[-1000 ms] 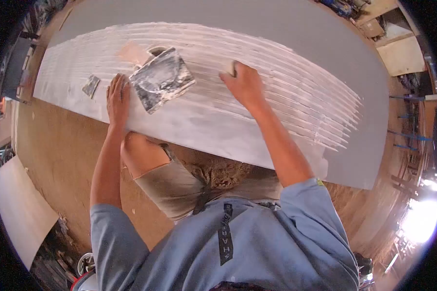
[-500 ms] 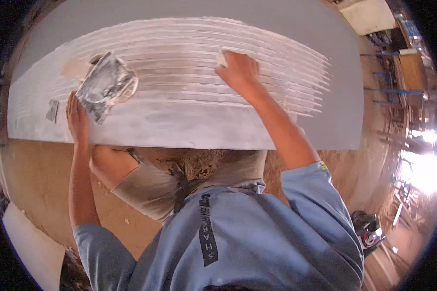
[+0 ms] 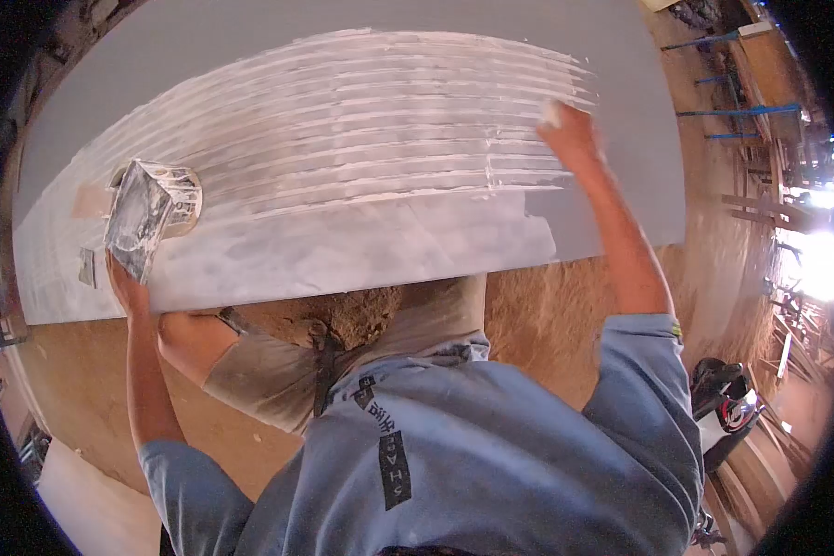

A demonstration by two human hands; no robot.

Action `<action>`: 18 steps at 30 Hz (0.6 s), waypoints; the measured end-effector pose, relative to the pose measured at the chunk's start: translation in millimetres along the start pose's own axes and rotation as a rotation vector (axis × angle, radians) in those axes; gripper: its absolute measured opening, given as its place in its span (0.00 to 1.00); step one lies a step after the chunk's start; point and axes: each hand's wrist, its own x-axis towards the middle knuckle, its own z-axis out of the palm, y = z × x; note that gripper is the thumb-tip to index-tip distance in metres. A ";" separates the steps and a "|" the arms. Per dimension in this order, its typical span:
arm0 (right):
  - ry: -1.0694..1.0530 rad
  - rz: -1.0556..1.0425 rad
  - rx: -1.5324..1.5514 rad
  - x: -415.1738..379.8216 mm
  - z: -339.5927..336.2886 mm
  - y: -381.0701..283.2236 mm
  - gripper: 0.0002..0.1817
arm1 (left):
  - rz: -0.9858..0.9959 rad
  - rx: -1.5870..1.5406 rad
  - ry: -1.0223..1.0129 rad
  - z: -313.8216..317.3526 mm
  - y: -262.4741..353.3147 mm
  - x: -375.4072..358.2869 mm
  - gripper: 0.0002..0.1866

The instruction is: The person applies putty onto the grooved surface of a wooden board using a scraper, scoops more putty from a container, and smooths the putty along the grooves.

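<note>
A large grey board (image 3: 621, 176) lies in front of me, its surface streaked with long ridges of white paste (image 3: 343, 120). At its left, my left hand (image 3: 128, 285) grips the lower end of a paste-smeared flat plate (image 3: 139, 218). Behind that plate stands a whitish tub (image 3: 185, 199), partly hidden by it. My right hand (image 3: 572, 137) is closed on a small pale tool over the right ends of the ridges; the tool is mostly hidden by the fingers.
A small grey scraper (image 3: 87, 267) and a tan flat piece (image 3: 91, 201) lie on the board's left part. Brown ground (image 3: 547, 315) shows past the near edge. Blue-legged furniture (image 3: 737, 112) stands at the right, and a black-and-white object (image 3: 721, 408) sits lower right.
My right hand has moved right across the ridges with the pale tool. The plate, tub and left hand appear lower and farther left, as the view has shifted. The plate now looks more upright.
</note>
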 end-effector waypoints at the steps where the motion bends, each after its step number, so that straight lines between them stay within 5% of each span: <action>1: -0.101 0.075 -0.018 1.2 -27.1 2.9 0.25 | 0.036 -0.017 0.033 2.4 -4.0 -1.4 0.29; 3: -0.216 0.196 -0.139 -2.3 -69.2 4.1 0.27 | 0.073 -0.041 0.066 12.3 -18.5 -3.7 0.29; 5: -0.222 0.224 -0.287 -1.1 -75.0 31.6 0.29 | 0.444 0.387 0.136 22.0 -44.2 -3.3 0.29; 8: -0.055 0.212 -0.162 5.1 -56.2 61.7 0.30 | 0.098 0.101 0.057 5.6 1.8 6.2 0.27; 11: -0.009 0.157 0.117 -16.3 -44.1 -82.4 0.27 | -0.113 -0.080 0.077 -12.0 42.6 11.7 0.24; 12: -0.064 0.123 0.315 -23.7 -29.8 -127.8 0.25 | -0.005 0.008 0.098 -13.8 41.7 11.2 0.23; 15: -0.187 -0.110 0.562 -36.9 -0.5 -281.2 0.19 | -0.078 -0.062 0.065 -29.6 62.1 14.5 0.22; 18: -0.303 -0.299 0.501 -32.3 5.8 -395.0 0.18 | -0.072 -0.110 0.092 -27.9 58.0 14.8 0.22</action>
